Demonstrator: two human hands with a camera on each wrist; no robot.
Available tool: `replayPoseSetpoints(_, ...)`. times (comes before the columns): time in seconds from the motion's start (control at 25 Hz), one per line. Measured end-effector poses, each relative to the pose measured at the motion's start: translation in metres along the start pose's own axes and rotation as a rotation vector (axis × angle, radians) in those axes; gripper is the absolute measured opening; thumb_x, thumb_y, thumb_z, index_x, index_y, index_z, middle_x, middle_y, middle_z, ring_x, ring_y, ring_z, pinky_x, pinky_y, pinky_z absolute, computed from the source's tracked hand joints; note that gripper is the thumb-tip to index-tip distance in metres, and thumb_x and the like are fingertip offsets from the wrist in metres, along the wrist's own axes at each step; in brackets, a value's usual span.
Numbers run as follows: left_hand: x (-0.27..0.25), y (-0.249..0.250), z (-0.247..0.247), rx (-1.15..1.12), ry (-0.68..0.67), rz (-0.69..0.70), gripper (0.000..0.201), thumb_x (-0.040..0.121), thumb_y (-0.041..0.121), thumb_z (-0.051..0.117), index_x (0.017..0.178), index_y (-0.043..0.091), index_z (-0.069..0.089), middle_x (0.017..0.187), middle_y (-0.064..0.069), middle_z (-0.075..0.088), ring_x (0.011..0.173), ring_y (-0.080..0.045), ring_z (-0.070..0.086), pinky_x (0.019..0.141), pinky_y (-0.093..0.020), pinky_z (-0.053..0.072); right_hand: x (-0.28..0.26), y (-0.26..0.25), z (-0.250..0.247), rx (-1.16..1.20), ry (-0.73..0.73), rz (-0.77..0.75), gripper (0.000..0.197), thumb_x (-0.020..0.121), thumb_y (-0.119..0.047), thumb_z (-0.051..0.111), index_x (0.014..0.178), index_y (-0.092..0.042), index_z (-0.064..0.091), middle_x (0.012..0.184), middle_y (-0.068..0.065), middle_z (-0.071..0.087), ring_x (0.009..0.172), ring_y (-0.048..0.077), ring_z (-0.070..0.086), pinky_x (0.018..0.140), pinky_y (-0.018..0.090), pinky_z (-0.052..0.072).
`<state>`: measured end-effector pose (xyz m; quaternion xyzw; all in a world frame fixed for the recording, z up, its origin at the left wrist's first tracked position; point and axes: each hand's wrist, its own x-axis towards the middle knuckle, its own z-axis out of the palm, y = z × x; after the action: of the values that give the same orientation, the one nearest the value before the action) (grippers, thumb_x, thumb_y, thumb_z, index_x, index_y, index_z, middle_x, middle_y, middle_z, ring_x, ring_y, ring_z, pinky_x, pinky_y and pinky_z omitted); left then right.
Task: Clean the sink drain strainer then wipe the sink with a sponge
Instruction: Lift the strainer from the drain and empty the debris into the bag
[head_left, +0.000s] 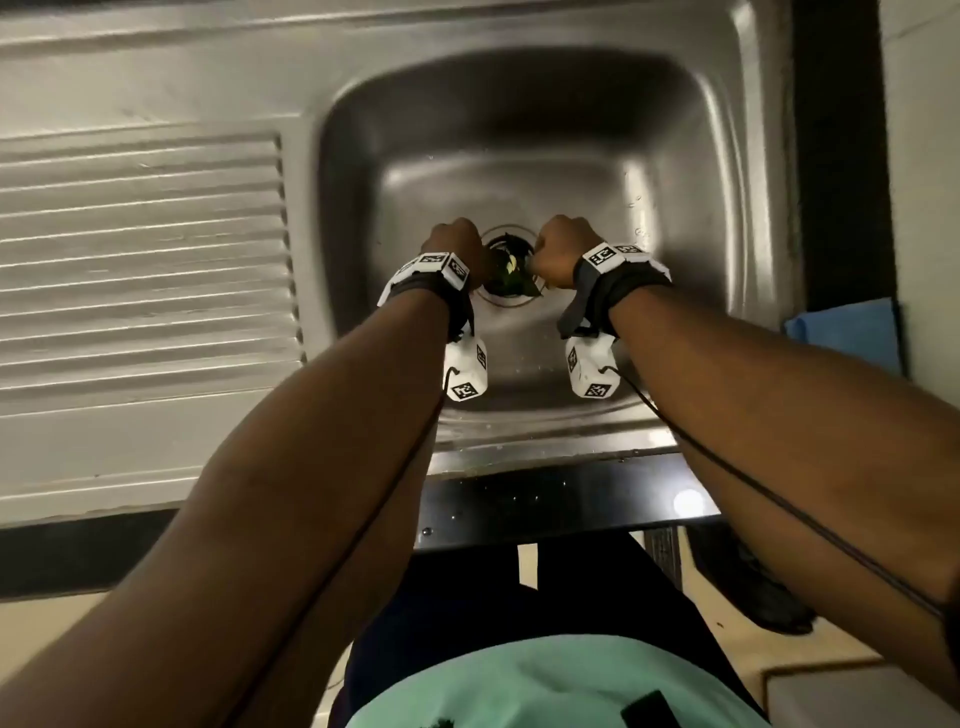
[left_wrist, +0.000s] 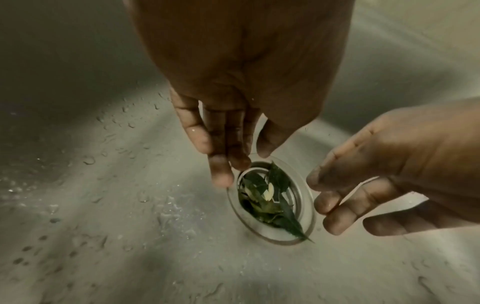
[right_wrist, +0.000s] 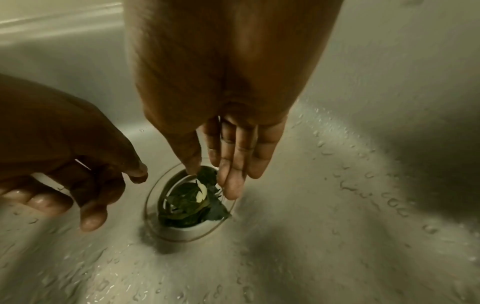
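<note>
The round drain strainer (head_left: 506, 232) sits in the floor of the steel sink (head_left: 519, 156) and is packed with wet green leaves (left_wrist: 270, 205) and a pale scrap. My left hand (left_wrist: 244, 166) reaches down at its left side; the straight fingers touch the rim (left_wrist: 298, 197) and the thumb hangs just above. My right hand (right_wrist: 211, 181) comes in from the right, thumb tip at the rim's inner edge (right_wrist: 166, 197) and straight fingers on the right edge. Neither hand holds anything. In the head view both hands (head_left: 457, 244) (head_left: 558, 249) flank the drain.
Water drops dot the sink floor (left_wrist: 116, 185). A ribbed draining board (head_left: 140, 260) lies to the left of the basin. A blue flat thing (head_left: 852, 332), sponge or cloth, lies on the counter at the right. The dark counter edge (head_left: 545, 499) runs in front of me.
</note>
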<state>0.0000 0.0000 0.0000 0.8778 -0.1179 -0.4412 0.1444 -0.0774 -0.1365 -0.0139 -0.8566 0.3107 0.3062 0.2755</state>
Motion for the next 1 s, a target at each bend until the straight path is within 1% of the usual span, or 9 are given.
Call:
replayPoseSetpoints(0.12, 0.005, 0.0, -0.001, 0.061, 0.03, -0.006, 0.044, 0.096, 0.03, 0.066, 0.129, 0.003, 0.059, 0.133, -0.023, 0.059, 0.116, -0.043, 0.063, 0.097, -0.043, 0.055, 0.007, -0.006, 0.005, 0.02, 0.023, 0.013, 0.013, 0.083, -0.018, 0.061, 0.075, -0.01, 0.054, 0.093, 0.015, 0.058, 0.087, 0.036, 0.066, 0.067, 0.028, 0.044)
replayPoseSetpoints(0.16, 0.008, 0.0, -0.001, 0.084, 0.052, -0.011, 0.047, 0.097, 0.031, 0.066, 0.133, 0.002, 0.056, 0.138, -0.023, 0.054, 0.122, -0.044, 0.059, 0.097, -0.044, 0.051, 0.01, -0.009, 0.007, 0.024, 0.052, 0.034, 0.012, 0.084, -0.017, 0.061, 0.078, -0.008, 0.055, 0.1, 0.017, 0.058, 0.091, 0.037, 0.065, 0.07, 0.03, 0.046)
replayPoseSetpoints(0.2, 0.008, -0.001, 0.002, 0.113, 0.061, 0.003, 0.049, 0.097, 0.031, 0.066, 0.135, 0.003, 0.054, 0.14, -0.023, 0.051, 0.125, -0.045, 0.057, 0.098, -0.044, 0.05, 0.012, -0.007, 0.011, 0.016, 0.09, 0.035, 0.013, 0.085, -0.018, 0.061, 0.088, -0.006, 0.059, 0.109, 0.02, 0.059, 0.097, 0.039, 0.064, 0.074, 0.032, 0.049)
replayPoseSetpoints(0.28, 0.012, -0.001, 0.006, 0.104, 0.064, 0.003, 0.05, 0.096, 0.032, 0.067, 0.135, 0.004, 0.054, 0.141, -0.023, 0.05, 0.125, -0.045, 0.056, 0.099, -0.045, 0.051, 0.015, -0.003, 0.014, 0.019, 0.13, 0.092, 0.027, 0.087, -0.02, 0.063, 0.108, -0.003, 0.062, 0.123, 0.022, 0.056, 0.106, 0.042, 0.061, 0.087, 0.037, 0.053)
replayPoseSetpoints(0.32, 0.014, -0.002, 0.009, 0.09, 0.06, -0.008, 0.05, 0.096, 0.032, 0.067, 0.135, 0.004, 0.054, 0.141, -0.023, 0.05, 0.125, -0.045, 0.057, 0.099, -0.045, 0.051, 0.015, 0.001, 0.016, 0.024, 0.127, 0.107, 0.03, 0.087, -0.021, 0.063, 0.111, -0.003, 0.062, 0.124, 0.023, 0.056, 0.107, 0.043, 0.061, 0.09, 0.038, 0.053)
replayPoseSetpoints(0.44, 0.012, -0.003, 0.013, 0.104, 0.084, -0.009, 0.046, 0.098, 0.025, 0.063, 0.137, 0.004, 0.052, 0.143, -0.024, 0.048, 0.13, -0.045, 0.052, 0.101, -0.043, 0.047, 0.016, 0.007, 0.018, 0.054, 0.137, 0.101, 0.03, 0.087, -0.021, 0.062, 0.112, -0.004, 0.064, 0.123, 0.024, 0.058, 0.108, 0.044, 0.061, 0.09, 0.038, 0.052)
replayPoseSetpoints(0.52, 0.014, -0.005, 0.017, 0.126, 0.109, -0.002, 0.045, 0.099, 0.022, 0.062, 0.138, 0.003, 0.051, 0.143, -0.024, 0.048, 0.132, -0.045, 0.05, 0.101, -0.044, 0.046, 0.018, 0.01, 0.017, 0.054, 0.152, 0.084, 0.031, 0.089, -0.021, 0.063, 0.116, -0.006, 0.062, 0.127, 0.023, 0.055, 0.111, 0.044, 0.059, 0.093, 0.038, 0.05)
replayPoseSetpoints(0.76, 0.014, -0.001, 0.023, 0.109, 0.17, -0.043, 0.045, 0.096, 0.019, 0.066, 0.136, 0.002, 0.053, 0.141, -0.023, 0.049, 0.131, -0.044, 0.049, 0.099, -0.048, 0.048, 0.016, 0.01, 0.015, 0.037, 0.171, 0.071, 0.033, 0.092, -0.018, 0.063, 0.122, -0.006, 0.057, 0.133, 0.022, 0.049, 0.119, 0.044, 0.054, 0.097, 0.039, 0.046)
replayPoseSetpoints(1.0, 0.019, -0.004, 0.027, 0.077, 0.219, -0.116, 0.04, 0.098, 0.016, 0.063, 0.135, 0.004, 0.055, 0.141, -0.02, 0.05, 0.131, -0.041, 0.05, 0.098, -0.045, 0.049, 0.015, 0.011, 0.015, 0.041, 0.174, 0.058, 0.032, 0.093, -0.019, 0.064, 0.121, -0.006, 0.057, 0.132, 0.021, 0.049, 0.12, 0.043, 0.053, 0.098, 0.039, 0.046)
